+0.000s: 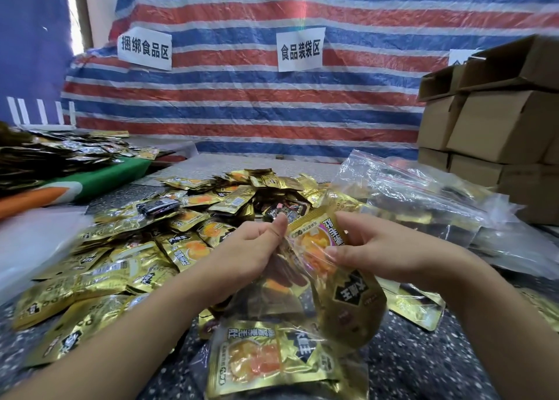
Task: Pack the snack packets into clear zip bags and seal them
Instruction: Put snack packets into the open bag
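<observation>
A clear zip bag (290, 315) holding several gold snack packets hangs in front of me over the speckled table. My left hand (254, 248) pinches the bag's upper left edge, thumb up. My right hand (372, 248) grips the bag's upper right edge, where a gold packet (314, 236) sticks up inside the mouth. Whether the zip is closed there I cannot tell. A large heap of loose gold packets (145, 242) lies on the table to the left and behind the hands.
Filled clear zip bags (423, 200) lie at the right. Stacked cardboard boxes (496, 127) stand at the far right. Darker packets (54, 154) are piled on a green and orange cloth at the far left. A striped tarp (242, 103) closes the back.
</observation>
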Motion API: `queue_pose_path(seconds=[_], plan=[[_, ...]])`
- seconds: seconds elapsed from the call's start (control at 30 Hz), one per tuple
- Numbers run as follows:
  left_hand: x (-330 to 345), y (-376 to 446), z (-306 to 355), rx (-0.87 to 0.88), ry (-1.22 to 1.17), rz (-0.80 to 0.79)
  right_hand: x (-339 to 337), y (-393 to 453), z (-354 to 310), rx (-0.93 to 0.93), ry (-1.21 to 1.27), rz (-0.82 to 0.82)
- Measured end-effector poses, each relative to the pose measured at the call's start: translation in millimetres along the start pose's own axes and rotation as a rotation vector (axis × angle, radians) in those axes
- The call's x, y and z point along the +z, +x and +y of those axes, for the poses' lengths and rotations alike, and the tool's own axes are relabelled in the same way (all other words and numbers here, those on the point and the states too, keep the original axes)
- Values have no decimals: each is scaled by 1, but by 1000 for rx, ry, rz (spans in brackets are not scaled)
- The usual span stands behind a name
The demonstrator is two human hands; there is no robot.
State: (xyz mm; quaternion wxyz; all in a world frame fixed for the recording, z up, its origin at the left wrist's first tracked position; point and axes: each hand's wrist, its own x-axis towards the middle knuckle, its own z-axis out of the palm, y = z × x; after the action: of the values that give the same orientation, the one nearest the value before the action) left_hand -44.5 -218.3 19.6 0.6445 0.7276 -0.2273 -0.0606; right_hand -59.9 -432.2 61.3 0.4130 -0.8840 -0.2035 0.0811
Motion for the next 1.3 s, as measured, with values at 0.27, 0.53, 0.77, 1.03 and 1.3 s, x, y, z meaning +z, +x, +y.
queue_pose_path(seconds=[0.27, 0.53, 0.77, 1.03, 1.3], plan=[[5, -1, 4, 7, -26, 32, -2, -3, -5, 24, 1, 32], [0, 2, -2, -36, 66, 115, 22, 3, -18, -82, -328, 121], [-16, 5, 5, -62, -217, 225, 15, -1, -8, -359, -152, 366], [-17, 1, 9, -22, -243, 20, 16, 3, -8, -604, -67, 674], [-29, 9, 15, 11, -556, 268, 18, 7, -4, -11, 568, 225]])
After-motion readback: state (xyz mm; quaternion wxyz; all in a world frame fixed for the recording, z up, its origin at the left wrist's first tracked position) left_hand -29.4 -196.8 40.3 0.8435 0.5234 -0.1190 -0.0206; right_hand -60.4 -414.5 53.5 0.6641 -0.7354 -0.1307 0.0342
